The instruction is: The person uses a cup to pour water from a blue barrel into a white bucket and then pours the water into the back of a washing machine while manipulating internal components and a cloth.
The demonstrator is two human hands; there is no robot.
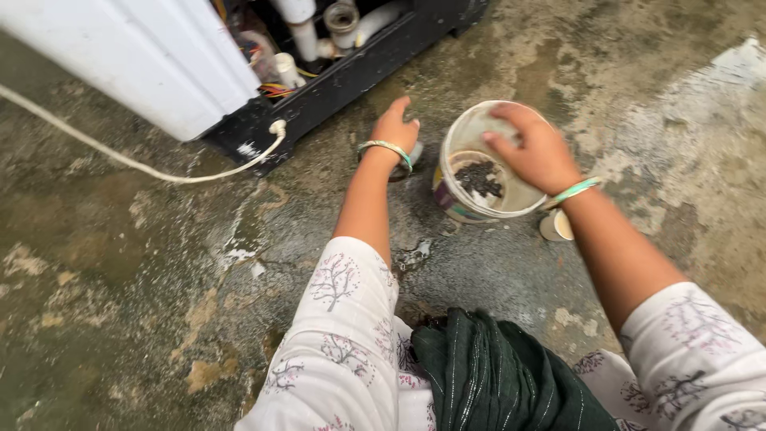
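Observation:
My right hand [536, 149] rests on the rim of a small white plastic bucket [456, 195], fingers curled over its far edge. Inside the bucket lies murky water with a clump of dark debris [479, 178]. My left hand [394, 126] reaches down to the wet concrete floor next to the black base [351, 76] of an opened white appliance. Under its wrist a small roundish object [412, 157] partly shows; whether the hand grips anything is hidden. Both wrists wear green bangles.
The white appliance [152, 56] lies tipped, showing white pipes and coloured wires [275, 89] in its base. A cream power cord [120, 156] trails left across the floor. A small pale cup [556, 226] stands beside the bucket. A dark green cloth [495, 375] lies in my lap.

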